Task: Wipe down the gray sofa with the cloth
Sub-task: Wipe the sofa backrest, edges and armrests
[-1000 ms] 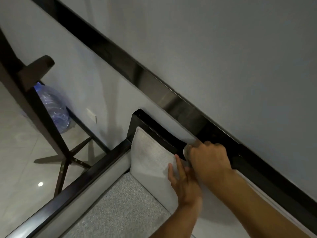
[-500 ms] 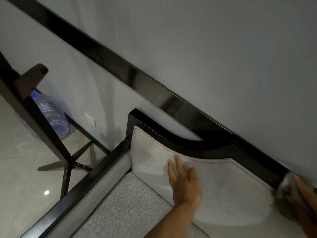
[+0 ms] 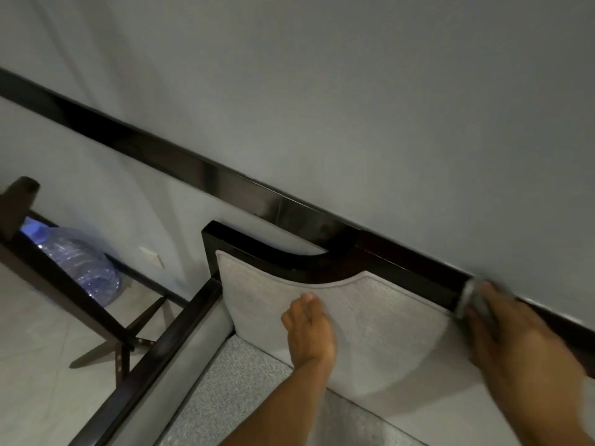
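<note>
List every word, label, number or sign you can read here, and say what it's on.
None can be read.
Bottle: no label legible, and it is partly hidden and blurred.
Wall plate: too small to show any marking.
Cloth and sofa: no print visible.

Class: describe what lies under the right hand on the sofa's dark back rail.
A gray cloth shows under the right hand, against the dark rail. Most of the cloth and the rail beneath are covered.
</note>
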Action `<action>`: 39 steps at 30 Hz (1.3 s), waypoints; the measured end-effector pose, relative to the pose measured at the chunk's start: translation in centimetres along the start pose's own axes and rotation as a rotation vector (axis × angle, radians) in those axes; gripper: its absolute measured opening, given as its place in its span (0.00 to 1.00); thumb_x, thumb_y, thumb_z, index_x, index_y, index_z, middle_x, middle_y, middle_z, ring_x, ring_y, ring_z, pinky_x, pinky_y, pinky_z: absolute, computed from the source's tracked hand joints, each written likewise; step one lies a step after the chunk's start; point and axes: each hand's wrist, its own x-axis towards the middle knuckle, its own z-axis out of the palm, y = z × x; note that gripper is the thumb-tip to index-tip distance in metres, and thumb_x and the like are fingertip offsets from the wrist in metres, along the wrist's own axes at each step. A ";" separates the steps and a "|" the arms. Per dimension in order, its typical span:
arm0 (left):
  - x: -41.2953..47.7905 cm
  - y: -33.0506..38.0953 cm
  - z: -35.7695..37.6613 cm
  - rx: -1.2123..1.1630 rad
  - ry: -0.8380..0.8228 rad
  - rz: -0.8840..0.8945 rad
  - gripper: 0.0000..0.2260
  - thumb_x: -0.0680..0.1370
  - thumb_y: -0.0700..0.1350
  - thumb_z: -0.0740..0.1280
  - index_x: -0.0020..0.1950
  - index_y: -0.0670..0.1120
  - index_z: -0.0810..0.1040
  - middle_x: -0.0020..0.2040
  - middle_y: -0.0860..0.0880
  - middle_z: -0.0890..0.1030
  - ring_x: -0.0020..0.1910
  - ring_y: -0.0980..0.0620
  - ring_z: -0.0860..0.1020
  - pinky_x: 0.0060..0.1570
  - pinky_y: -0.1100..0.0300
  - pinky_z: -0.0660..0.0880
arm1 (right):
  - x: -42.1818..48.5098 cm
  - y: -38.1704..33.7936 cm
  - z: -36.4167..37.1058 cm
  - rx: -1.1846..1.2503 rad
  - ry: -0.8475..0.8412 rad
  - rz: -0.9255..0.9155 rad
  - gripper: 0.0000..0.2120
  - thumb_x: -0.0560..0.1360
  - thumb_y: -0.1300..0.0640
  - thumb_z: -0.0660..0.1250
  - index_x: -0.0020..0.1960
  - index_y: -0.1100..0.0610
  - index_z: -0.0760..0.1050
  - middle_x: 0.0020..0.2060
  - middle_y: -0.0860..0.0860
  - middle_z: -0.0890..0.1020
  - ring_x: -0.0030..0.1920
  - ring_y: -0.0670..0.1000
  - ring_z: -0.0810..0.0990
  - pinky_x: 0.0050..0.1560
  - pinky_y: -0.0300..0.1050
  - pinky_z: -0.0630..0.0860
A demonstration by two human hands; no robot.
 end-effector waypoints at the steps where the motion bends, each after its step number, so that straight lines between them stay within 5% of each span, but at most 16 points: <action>1: 0.6 0.2 -0.5 -0.035 0.049 0.003 0.24 0.87 0.58 0.49 0.80 0.52 0.63 0.79 0.47 0.60 0.74 0.43 0.67 0.75 0.47 0.62 | 1.0 -2.2 0.4 -0.036 0.044 -0.068 0.17 0.79 0.51 0.68 0.66 0.53 0.78 0.55 0.58 0.83 0.49 0.63 0.84 0.44 0.56 0.82; 5: 4.7 0.4 -2.0 -0.262 0.157 -0.116 0.25 0.87 0.57 0.51 0.84 0.54 0.54 0.83 0.48 0.52 0.79 0.41 0.61 0.79 0.46 0.56 | 3.8 -8.9 4.5 -0.177 0.075 -0.433 0.14 0.75 0.59 0.73 0.60 0.57 0.82 0.42 0.57 0.82 0.38 0.62 0.80 0.40 0.51 0.71; 10: 6.0 -1.3 -2.8 -0.441 0.119 -0.118 0.23 0.87 0.57 0.52 0.82 0.56 0.58 0.83 0.53 0.52 0.79 0.48 0.63 0.78 0.50 0.59 | 4.0 -17.6 10.3 -0.599 -0.333 -0.769 0.13 0.76 0.58 0.63 0.58 0.51 0.80 0.52 0.55 0.79 0.55 0.59 0.73 0.55 0.55 0.61; 12: 6.5 -2.2 -3.0 -0.481 0.102 -0.123 0.22 0.86 0.59 0.55 0.80 0.57 0.61 0.81 0.52 0.58 0.76 0.47 0.67 0.77 0.48 0.62 | 3.2 -19.0 12.9 -0.665 -0.443 -0.749 0.13 0.79 0.56 0.61 0.62 0.53 0.77 0.55 0.54 0.78 0.58 0.58 0.73 0.59 0.55 0.62; 16: 7.7 -2.8 -3.4 -0.477 0.168 -0.111 0.12 0.85 0.57 0.60 0.68 0.58 0.69 0.77 0.48 0.67 0.72 0.45 0.72 0.72 0.51 0.69 | 2.6 -19.8 14.6 -0.694 -0.383 -0.744 0.17 0.81 0.54 0.58 0.68 0.56 0.74 0.57 0.55 0.79 0.60 0.59 0.73 0.62 0.57 0.63; 19: 7.4 -2.9 -2.6 -0.266 0.073 -0.043 0.32 0.83 0.66 0.54 0.80 0.47 0.65 0.80 0.45 0.64 0.77 0.45 0.66 0.77 0.48 0.63 | 2.4 -17.3 11.8 -0.680 -0.353 -0.817 0.17 0.82 0.56 0.57 0.69 0.57 0.74 0.59 0.54 0.77 0.61 0.59 0.70 0.63 0.54 0.62; 20: 6.6 -2.3 -1.9 -0.251 0.068 -0.043 0.32 0.83 0.65 0.53 0.81 0.47 0.64 0.81 0.44 0.63 0.77 0.45 0.67 0.77 0.46 0.63 | 2.1 -15.8 10.4 -0.647 -0.307 -0.821 0.18 0.81 0.56 0.60 0.69 0.57 0.73 0.58 0.54 0.76 0.59 0.58 0.69 0.60 0.52 0.63; 25: -1.1 2.4 2.5 -0.088 -0.044 0.118 0.30 0.85 0.64 0.50 0.84 0.57 0.47 0.84 0.49 0.47 0.82 0.46 0.54 0.80 0.44 0.53 | 0.5 -4.6 3.4 -0.394 0.012 -0.588 0.25 0.73 0.57 0.68 0.70 0.50 0.73 0.47 0.51 0.75 0.46 0.56 0.71 0.47 0.52 0.61; 32: -10.1 5.2 9.6 -0.025 -0.056 0.125 0.43 0.79 0.69 0.59 0.83 0.57 0.36 0.83 0.50 0.34 0.83 0.47 0.38 0.79 0.44 0.47 | -4.6 13.3 -2.3 -0.351 -0.022 -0.111 0.34 0.65 0.58 0.82 0.69 0.49 0.76 0.43 0.53 0.79 0.40 0.56 0.73 0.42 0.50 0.62; 36: -13.5 5.4 12.3 0.021 -0.061 0.106 0.44 0.79 0.69 0.60 0.83 0.57 0.35 0.82 0.49 0.31 0.82 0.46 0.36 0.79 0.42 0.47 | -5.9 20.6 -4.0 -0.244 0.131 0.148 0.26 0.74 0.56 0.75 0.71 0.53 0.75 0.43 0.54 0.78 0.40 0.56 0.73 0.42 0.49 0.62; 39: -16.4 5.4 15.0 0.048 -0.072 0.111 0.44 0.79 0.69 0.61 0.83 0.58 0.35 0.82 0.48 0.30 0.82 0.45 0.35 0.79 0.42 0.46 | -3.8 21.9 -3.9 -0.199 0.120 0.167 0.19 0.80 0.51 0.66 0.70 0.50 0.76 0.43 0.53 0.80 0.40 0.58 0.75 0.42 0.51 0.67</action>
